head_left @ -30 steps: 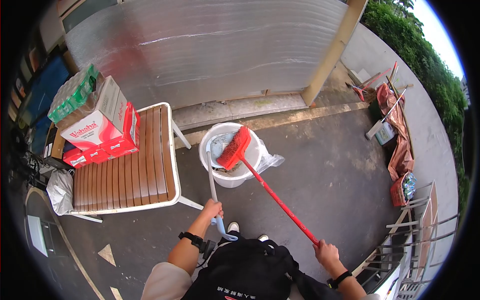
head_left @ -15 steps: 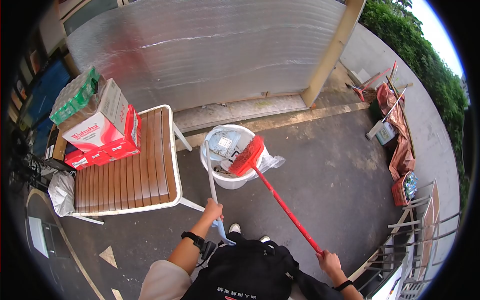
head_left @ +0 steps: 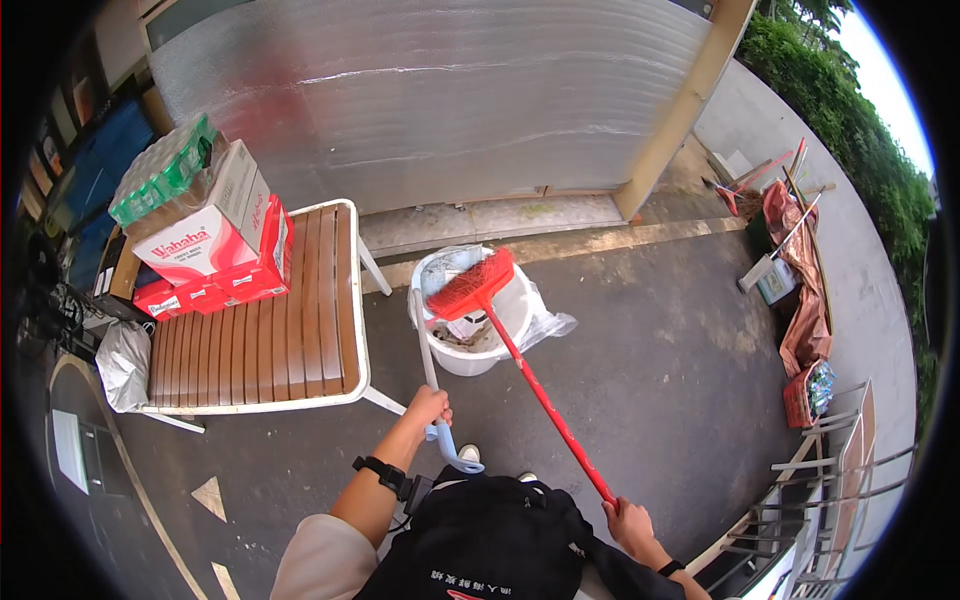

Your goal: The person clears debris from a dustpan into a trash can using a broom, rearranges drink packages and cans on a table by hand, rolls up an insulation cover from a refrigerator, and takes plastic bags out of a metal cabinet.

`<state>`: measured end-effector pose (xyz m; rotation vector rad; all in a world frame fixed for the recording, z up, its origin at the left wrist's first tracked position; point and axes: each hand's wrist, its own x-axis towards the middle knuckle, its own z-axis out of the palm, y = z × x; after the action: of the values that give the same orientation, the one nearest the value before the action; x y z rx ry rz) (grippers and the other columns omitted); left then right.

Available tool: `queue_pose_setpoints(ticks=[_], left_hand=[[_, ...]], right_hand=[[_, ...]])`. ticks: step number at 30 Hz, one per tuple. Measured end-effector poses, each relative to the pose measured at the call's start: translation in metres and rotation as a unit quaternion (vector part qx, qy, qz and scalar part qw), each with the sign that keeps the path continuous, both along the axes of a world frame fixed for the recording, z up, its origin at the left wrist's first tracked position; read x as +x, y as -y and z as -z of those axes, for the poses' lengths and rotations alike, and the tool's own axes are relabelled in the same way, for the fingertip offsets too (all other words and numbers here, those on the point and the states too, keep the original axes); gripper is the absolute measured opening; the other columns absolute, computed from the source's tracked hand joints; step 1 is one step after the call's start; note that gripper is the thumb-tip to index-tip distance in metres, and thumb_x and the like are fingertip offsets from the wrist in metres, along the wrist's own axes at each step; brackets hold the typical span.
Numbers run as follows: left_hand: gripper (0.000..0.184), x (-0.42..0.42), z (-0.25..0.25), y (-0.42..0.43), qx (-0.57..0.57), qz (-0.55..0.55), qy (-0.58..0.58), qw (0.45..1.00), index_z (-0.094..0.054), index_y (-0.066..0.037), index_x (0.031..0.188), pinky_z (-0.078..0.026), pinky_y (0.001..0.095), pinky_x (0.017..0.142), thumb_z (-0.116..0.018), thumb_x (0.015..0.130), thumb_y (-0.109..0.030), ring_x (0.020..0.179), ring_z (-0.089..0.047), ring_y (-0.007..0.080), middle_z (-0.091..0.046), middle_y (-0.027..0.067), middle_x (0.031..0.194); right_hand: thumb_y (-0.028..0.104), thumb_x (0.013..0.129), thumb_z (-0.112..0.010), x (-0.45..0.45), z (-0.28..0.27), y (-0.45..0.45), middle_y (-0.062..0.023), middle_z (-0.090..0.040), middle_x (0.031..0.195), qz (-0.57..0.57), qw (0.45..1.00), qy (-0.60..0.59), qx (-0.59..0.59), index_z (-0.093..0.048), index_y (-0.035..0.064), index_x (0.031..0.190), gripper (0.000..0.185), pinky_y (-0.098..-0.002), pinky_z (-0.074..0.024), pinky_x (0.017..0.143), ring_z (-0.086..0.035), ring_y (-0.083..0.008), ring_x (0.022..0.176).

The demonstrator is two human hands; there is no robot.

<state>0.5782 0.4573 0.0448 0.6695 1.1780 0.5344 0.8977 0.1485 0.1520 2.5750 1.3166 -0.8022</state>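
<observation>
My left hand (head_left: 430,407) is closed round the grey pole of a long-handled dustpan (head_left: 426,350), whose pale blue grip end curves toward my body. The light blue pan is inside a white bucket (head_left: 468,362), partly hidden by the broom. Held in my right hand (head_left: 629,522) is the upper end of a red broom (head_left: 545,403). Its bristle head is over the bucket's opening, covering part of the pan. Some debris shows low in the bucket, and a clear plastic liner hangs over its right rim.
A slatted table (head_left: 318,340) on the left bears red and white cartons (head_left: 200,245) and a green-wrapped pack (head_left: 165,175). Silvery sheeting (head_left: 430,110) stands behind the bucket. At right are cleaning tools, a red basket (head_left: 800,397) and metal racks (head_left: 815,500).
The broom head has moved left across the bucket, over the pan. My right hand has shifted left with the handle. My left hand keeps its hold on the dustpan.
</observation>
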Motion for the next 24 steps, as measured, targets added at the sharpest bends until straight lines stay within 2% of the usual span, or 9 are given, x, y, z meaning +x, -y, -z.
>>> queue_pose_setpoints(ticks=[4, 6, 9, 12, 13, 15, 19, 22, 24], left_hand=[[0.02, -0.007, -0.001, -0.011, -0.027, -0.014, 0.028, 0.999, -0.043, -0.003, 0.067, -0.045, 0.0363, 0.042, -0.046, 0.087, -0.007, 0.045, -0.05, 0.0189, -0.044, 0.0054, 0.054], [0.022, -0.009, 0.002, -0.01, -0.018, 0.001, 0.003, 1.0, -0.042, -0.002, 0.066, -0.046, 0.0374, 0.042, -0.047, 0.087, -0.007, 0.046, -0.051, 0.0195, -0.045, 0.0061, 0.054], [0.021, -0.002, 0.004, -0.006, 0.039, 0.035, -0.101, 0.994, -0.043, 0.0, 0.067, -0.048, 0.0393, 0.041, -0.047, 0.087, -0.006, 0.047, -0.054, 0.0209, -0.048, 0.0085, 0.056], [0.021, 0.001, 0.003, -0.001, 0.032, 0.01, -0.132, 0.991, -0.044, -0.001, 0.066, -0.047, 0.0384, 0.043, -0.045, 0.087, -0.007, 0.047, -0.052, 0.0192, -0.042, 0.0059, 0.052], [0.021, 0.0, 0.001, -0.001, 0.03, 0.011, -0.131, 0.991, -0.044, -0.002, 0.066, -0.047, 0.0381, 0.043, -0.045, 0.087, -0.007, 0.047, -0.052, 0.0188, -0.043, 0.0057, 0.052], [0.021, -0.006, -0.006, -0.004, 0.025, 0.013, -0.13, 0.991, -0.044, -0.003, 0.066, -0.046, 0.0376, 0.043, -0.044, 0.087, -0.007, 0.046, -0.051, 0.0182, -0.043, 0.0053, 0.053], [0.022, -0.011, 0.011, -0.012, -0.027, 0.007, 0.002, 1.0, -0.044, -0.004, 0.064, -0.045, 0.0363, 0.043, -0.046, 0.086, -0.007, 0.046, -0.051, 0.0186, -0.045, 0.0061, 0.053], [0.023, -0.006, 0.0, -0.014, -0.069, -0.009, 0.1, 0.993, -0.043, -0.008, 0.063, -0.043, 0.0332, 0.045, -0.046, 0.085, -0.007, 0.047, -0.046, 0.0147, -0.042, 0.0027, 0.052], [0.023, -0.002, -0.006, -0.016, -0.094, -0.01, 0.16, 0.983, -0.041, -0.01, 0.063, -0.041, 0.0318, 0.046, -0.046, 0.085, -0.007, 0.047, -0.042, 0.0125, -0.041, 0.0009, 0.052]], right_hand=[[0.044, 0.094, -0.052, 0.02, 0.011, -0.003, -0.0235, -0.067, 0.079, -0.019, 0.993, 0.104, -0.05, -0.06, 0.0064, 0.102, 0.04, -0.0513, -0.0518, 0.072, -0.065, -0.0436, 0.077], [0.045, 0.093, -0.052, 0.031, 0.006, -0.003, -0.0233, -0.067, 0.08, -0.019, 0.99, 0.131, -0.052, -0.059, 0.007, 0.101, 0.039, -0.0507, -0.0522, 0.072, -0.066, -0.0424, 0.078], [0.044, 0.092, -0.054, 0.048, -0.01, -0.008, -0.0236, -0.067, 0.08, -0.008, 0.986, 0.161, -0.039, -0.059, 0.0064, 0.097, 0.039, -0.0507, -0.0518, 0.072, -0.066, -0.0416, 0.079], [0.046, 0.093, -0.053, 0.058, -0.018, -0.001, -0.0196, -0.068, 0.076, -0.019, 0.985, 0.17, -0.024, -0.057, 0.0076, 0.095, 0.039, -0.0497, -0.052, 0.07, -0.067, -0.0398, 0.073], [0.045, 0.093, -0.053, 0.062, -0.018, 0.004, -0.0234, -0.066, 0.075, -0.006, 0.988, 0.153, 0.001, -0.059, 0.0039, 0.092, 0.042, -0.0522, -0.0504, 0.069, -0.065, -0.0438, 0.074], [0.043, 0.093, -0.054, 0.059, -0.024, 0.009, -0.0244, -0.066, 0.077, 0.021, 0.992, 0.122, 0.011, -0.06, 0.0026, 0.091, 0.041, -0.0523, -0.0495, 0.071, -0.064, -0.0444, 0.077], [0.04, 0.093, -0.053, 0.042, -0.021, 0.012, -0.027, -0.063, 0.077, 0.062, 0.996, 0.0, 0.059, -0.063, -0.0004, 0.087, 0.042, -0.0528, -0.047, 0.069, -0.062, -0.046, 0.08], [0.04, 0.094, -0.052, 0.028, 0.005, 0.006, -0.0282, -0.061, 0.075, 0.073, 0.995, -0.023, 0.067, -0.063, -0.0017, 0.083, 0.044, -0.0523, -0.046, 0.067, -0.061, -0.0471, 0.08], [0.04, 0.095, -0.052, 0.011, 0.004, -0.008, -0.0295, -0.061, 0.075, 0.064, 0.996, -0.034, 0.059, -0.061, -0.0016, 0.088, 0.043, -0.0545, -0.0462, 0.069, -0.06, -0.049, 0.079]])
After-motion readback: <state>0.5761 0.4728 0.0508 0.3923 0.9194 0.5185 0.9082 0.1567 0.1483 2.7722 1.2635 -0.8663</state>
